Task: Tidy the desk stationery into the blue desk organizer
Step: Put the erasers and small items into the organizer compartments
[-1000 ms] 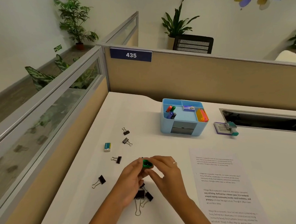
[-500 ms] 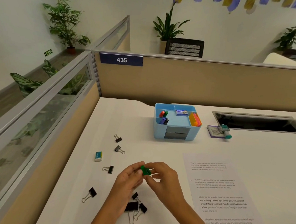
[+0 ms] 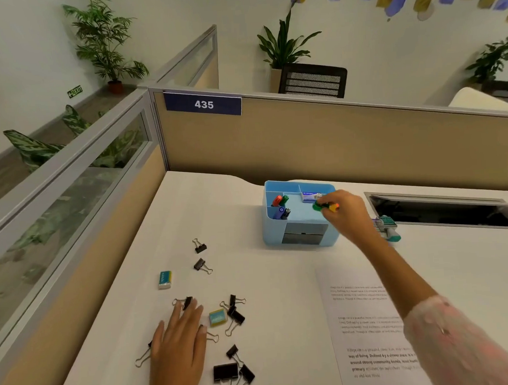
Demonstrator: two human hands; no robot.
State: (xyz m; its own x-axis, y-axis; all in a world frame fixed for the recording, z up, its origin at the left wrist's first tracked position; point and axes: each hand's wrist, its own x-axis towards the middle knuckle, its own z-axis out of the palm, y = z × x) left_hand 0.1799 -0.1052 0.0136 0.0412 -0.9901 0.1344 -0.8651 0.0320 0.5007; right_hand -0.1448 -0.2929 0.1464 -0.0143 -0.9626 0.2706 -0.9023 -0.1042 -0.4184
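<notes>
Cubicle 435: white desk [image 3: 251,280] bounded by tan partitions, with the blue organizer [image 3: 299,216] standing near the back wall.

Change since a second ago: both your hands were then together at the front of the desk, working a small green item between the fingertips. Your right hand [image 3: 346,214] has now gone out to the organizer, and your left hand [image 3: 178,343] has dropped to the desk.

Right hand: fingers curled, pinching the green item [image 3: 317,206] at the fingertips, directly over the organizer's right side, beside the orange pad [image 3: 334,208] and in front of the small box [image 3: 311,196]. Whether the item touches the organizer cannot be told.

Left hand: fingers extended and slightly spread, palm down on the desk, grasping nothing. Its fingertips lie at one binder clip [image 3: 185,302]; another clip [image 3: 143,357] shows at its outer edge.

Organizer contents: markers [image 3: 280,205] upright in the left compartments.

Loose on the desk: further clips [image 3: 237,370] in front of you, two clips [image 3: 201,257] further back, an eraser [image 3: 165,279] to the left, a second eraser [image 3: 217,317] just beside your left hand. A printed sheet [image 3: 368,327] lies under your right forearm. A stapler [image 3: 388,228] sits just right of the organizer.
</notes>
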